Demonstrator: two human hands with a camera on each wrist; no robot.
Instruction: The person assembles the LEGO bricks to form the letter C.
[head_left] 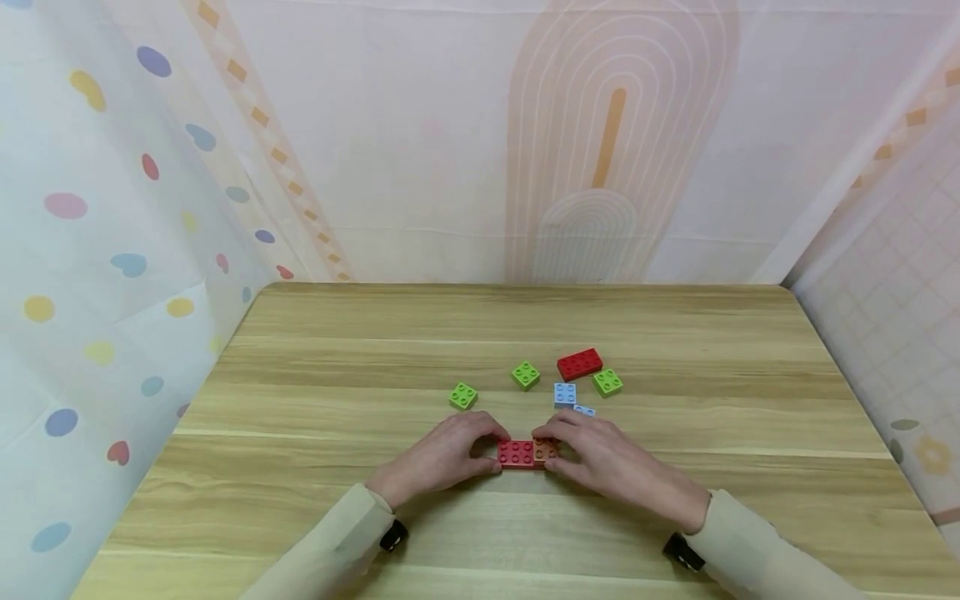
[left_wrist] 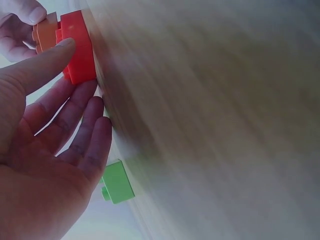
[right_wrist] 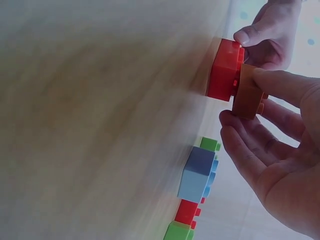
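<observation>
A red building brick [head_left: 515, 455] lies studs up on the wooden table in front of the person. The left hand [head_left: 450, 451] grips its left end, with the thumb on the near side and fingers on the far side. At the right end of the red brick's studs is a small orange-brown brick [right_wrist: 246, 95]. The right hand [head_left: 609, 457] pinches this brick between thumb and fingers. In the right wrist view the orange-brown brick reaches slightly past the red one's end; whether it is pressed fully down I cannot tell.
Beyond the hands lie three green bricks, one to the left [head_left: 463, 396], one in the middle [head_left: 526, 375] and one to the right [head_left: 608, 382]. Another red brick [head_left: 580, 364] is at the back. A light blue brick [head_left: 565, 395] and a second blue brick [head_left: 584, 411] sit near the right hand.
</observation>
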